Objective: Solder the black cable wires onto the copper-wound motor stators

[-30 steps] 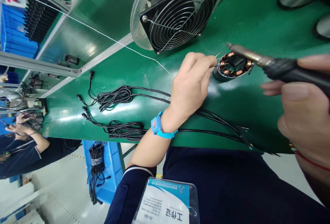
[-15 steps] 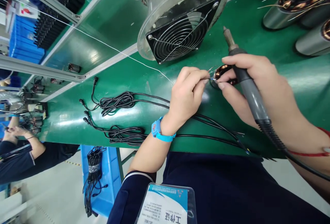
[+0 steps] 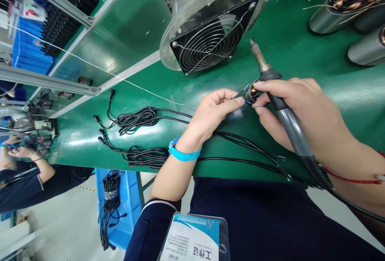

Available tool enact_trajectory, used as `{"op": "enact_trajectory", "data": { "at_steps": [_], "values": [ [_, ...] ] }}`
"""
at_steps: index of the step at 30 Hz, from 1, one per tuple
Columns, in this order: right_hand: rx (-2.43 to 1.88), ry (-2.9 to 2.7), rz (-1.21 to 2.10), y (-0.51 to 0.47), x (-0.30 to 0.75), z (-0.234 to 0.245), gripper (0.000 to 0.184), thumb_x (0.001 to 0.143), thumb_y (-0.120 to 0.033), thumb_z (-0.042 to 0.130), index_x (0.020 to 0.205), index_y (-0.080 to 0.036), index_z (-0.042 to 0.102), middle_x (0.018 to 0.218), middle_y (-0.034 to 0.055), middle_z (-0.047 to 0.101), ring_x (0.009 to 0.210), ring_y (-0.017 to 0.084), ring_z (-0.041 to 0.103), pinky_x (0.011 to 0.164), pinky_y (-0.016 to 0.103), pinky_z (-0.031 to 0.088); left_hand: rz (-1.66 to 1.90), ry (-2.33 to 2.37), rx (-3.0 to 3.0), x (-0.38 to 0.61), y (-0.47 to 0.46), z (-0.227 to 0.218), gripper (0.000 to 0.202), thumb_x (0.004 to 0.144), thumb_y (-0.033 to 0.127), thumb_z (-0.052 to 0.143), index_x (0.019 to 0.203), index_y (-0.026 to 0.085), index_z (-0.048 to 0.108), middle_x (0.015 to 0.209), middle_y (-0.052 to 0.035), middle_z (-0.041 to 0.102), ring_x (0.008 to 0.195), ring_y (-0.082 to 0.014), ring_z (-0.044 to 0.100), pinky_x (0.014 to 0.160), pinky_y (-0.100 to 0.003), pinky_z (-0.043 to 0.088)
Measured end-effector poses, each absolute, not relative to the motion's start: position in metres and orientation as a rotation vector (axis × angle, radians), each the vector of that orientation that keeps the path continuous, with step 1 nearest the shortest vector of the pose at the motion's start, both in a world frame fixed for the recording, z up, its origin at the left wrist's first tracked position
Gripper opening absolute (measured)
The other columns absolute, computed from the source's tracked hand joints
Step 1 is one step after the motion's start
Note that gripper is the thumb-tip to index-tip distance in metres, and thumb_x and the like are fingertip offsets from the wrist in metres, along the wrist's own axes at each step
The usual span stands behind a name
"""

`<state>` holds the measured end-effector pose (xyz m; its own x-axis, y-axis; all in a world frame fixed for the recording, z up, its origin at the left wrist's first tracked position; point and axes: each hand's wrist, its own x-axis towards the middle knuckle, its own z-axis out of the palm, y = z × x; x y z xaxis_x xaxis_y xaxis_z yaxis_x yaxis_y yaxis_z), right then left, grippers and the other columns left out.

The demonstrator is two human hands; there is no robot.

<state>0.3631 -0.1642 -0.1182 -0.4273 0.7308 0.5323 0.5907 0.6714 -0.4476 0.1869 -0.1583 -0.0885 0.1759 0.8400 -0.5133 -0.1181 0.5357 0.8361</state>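
My right hand [image 3: 315, 112] grips a soldering iron [image 3: 290, 122] with a dark handle, its metal tip pointing up and away over the bench. My right thumb and a finger also reach the wire ends beside a small copper-wound stator [image 3: 250, 92], mostly hidden between my hands. Closed in a pinch, my left hand [image 3: 212, 110] has thin dark wires [image 3: 242, 92] at its fingertips, just left of the stator. A thin silvery strand [image 3: 135, 83] runs from the upper left toward my left hand. Black cables [image 3: 255, 142] pass beneath my left arm.
A fan with a wire guard [image 3: 210, 46] sits in a round metal housing beyond my hands. Larger stators [image 3: 325, 20] stand at upper right. Coiled black cables [image 3: 141, 120] lie on the green bench [image 3: 78, 132]. A blue bin [image 3: 129, 197] holds bundled cables. Another person's hands [image 3: 24, 152] work at far left.
My left hand has turned, its thumb now on top and the watch face out of sight. The soldering iron has shifted slightly left, and the stator shows between my fingers at a different tilt.
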Motion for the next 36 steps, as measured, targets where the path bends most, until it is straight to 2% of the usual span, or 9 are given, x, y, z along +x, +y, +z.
{"op": "enact_trajectory", "data": {
  "at_steps": [4, 7, 13, 19, 24, 27, 29, 33, 36],
  "values": [
    [-1.037, -2.137, 0.264, -0.165, 0.366, -0.118, 0.037, 0.095, -0.022, 0.051, 0.131, -0.019, 0.045, 0.093, 0.0028, 0.066, 0.083, 0.019, 0.061, 0.074, 0.035, 0.046, 0.795, 1.217, 0.774, 0.195, -0.159, -0.091, 0.014, 0.078, 0.014, 0.072, 0.069, 0.014, 0.061, 0.06, 0.0074, 0.056, 0.056, -0.0012, 0.046, 0.06, -0.015, 0.038],
    [-1.081, -2.101, 0.314, -0.166, 0.368, -0.119, 0.045, 0.094, -0.027, 0.053, 0.137, -0.024, 0.041, 0.101, 0.0032, 0.066, 0.092, 0.023, 0.062, 0.076, 0.039, 0.047, 0.811, 1.21, 0.788, 0.197, -0.16, -0.091, 0.012, 0.076, 0.012, 0.074, 0.071, 0.014, 0.063, 0.065, 0.0065, 0.06, 0.06, -0.0012, 0.049, 0.063, -0.015, 0.039],
    [-1.06, -2.071, 0.375, -0.158, 0.365, -0.124, 0.054, 0.091, -0.035, 0.055, 0.141, -0.027, 0.036, 0.12, 0.0036, 0.064, 0.107, 0.026, 0.061, 0.086, 0.046, 0.049, 0.792, 1.238, 0.694, 0.189, -0.159, -0.088, 0.021, 0.091, 0.022, 0.058, 0.071, 0.014, 0.059, 0.055, 0.0071, 0.041, 0.043, -0.0002, 0.029, 0.042, -0.016, 0.018],
    [-1.089, -2.029, 0.382, -0.158, 0.36, -0.126, 0.047, 0.092, -0.033, 0.055, 0.136, -0.027, 0.041, 0.106, 0.0015, 0.067, 0.098, 0.021, 0.065, 0.086, 0.04, 0.049, 0.85, 1.251, 0.643, 0.189, -0.157, -0.092, 0.019, 0.085, 0.015, 0.064, 0.067, 0.014, 0.059, 0.05, 0.0086, 0.036, 0.041, 0.0003, 0.026, 0.041, -0.016, 0.015],
    [-1.096, -2.058, 0.305, -0.157, 0.361, -0.128, 0.049, 0.091, -0.037, 0.054, 0.137, -0.027, 0.04, 0.117, 0.0026, 0.065, 0.102, 0.024, 0.062, 0.082, 0.042, 0.049, 0.836, 1.316, 0.68, 0.196, -0.154, -0.09, 0.014, 0.083, 0.012, 0.068, 0.07, 0.015, 0.064, 0.059, 0.0061, 0.056, 0.048, -0.0008, 0.041, 0.047, -0.017, 0.03],
    [-1.031, -2.087, 0.271, -0.153, 0.362, -0.129, 0.051, 0.09, -0.036, 0.055, 0.138, -0.025, 0.04, 0.119, 0.0036, 0.065, 0.105, 0.024, 0.062, 0.086, 0.042, 0.048, 0.807, 1.303, 0.718, 0.199, -0.154, -0.089, 0.01, 0.084, 0.016, 0.068, 0.075, 0.015, 0.068, 0.062, 0.0045, 0.06, 0.055, -0.0032, 0.049, 0.051, -0.018, 0.034],
    [-0.99, -2.094, 0.279, -0.152, 0.362, -0.128, 0.048, 0.092, -0.033, 0.054, 0.138, -0.025, 0.04, 0.117, 0.0028, 0.066, 0.107, 0.024, 0.062, 0.089, 0.042, 0.047, 0.818, 1.29, 0.735, 0.198, -0.155, -0.09, 0.012, 0.087, 0.019, 0.066, 0.075, 0.015, 0.067, 0.057, 0.0055, 0.054, 0.053, -0.0033, 0.045, 0.051, -0.019, 0.033],
    [-1.055, -2.076, 0.308, -0.152, 0.363, -0.125, 0.04, 0.095, -0.032, 0.052, 0.134, -0.028, 0.042, 0.105, 0.0013, 0.069, 0.1, 0.023, 0.064, 0.086, 0.04, 0.047, 0.821, 1.239, 0.724, 0.189, -0.158, -0.093, 0.026, 0.093, 0.024, 0.055, 0.069, 0.015, 0.06, 0.047, 0.0085, 0.035, 0.041, -0.0024, 0.026, 0.043, -0.019, 0.019],
    [-1.108, -2.031, 0.313, -0.152, 0.362, -0.126, 0.032, 0.095, -0.033, 0.054, 0.127, -0.028, 0.048, 0.097, -0.0004, 0.07, 0.093, 0.022, 0.064, 0.081, 0.038, 0.048, 0.78, 1.155, 0.774, 0.184, -0.159, -0.092, 0.018, 0.089, 0.018, 0.056, 0.072, 0.014, 0.062, 0.049, 0.0082, 0.041, 0.042, -0.0021, 0.028, 0.043, -0.019, 0.018]
  ]
}}
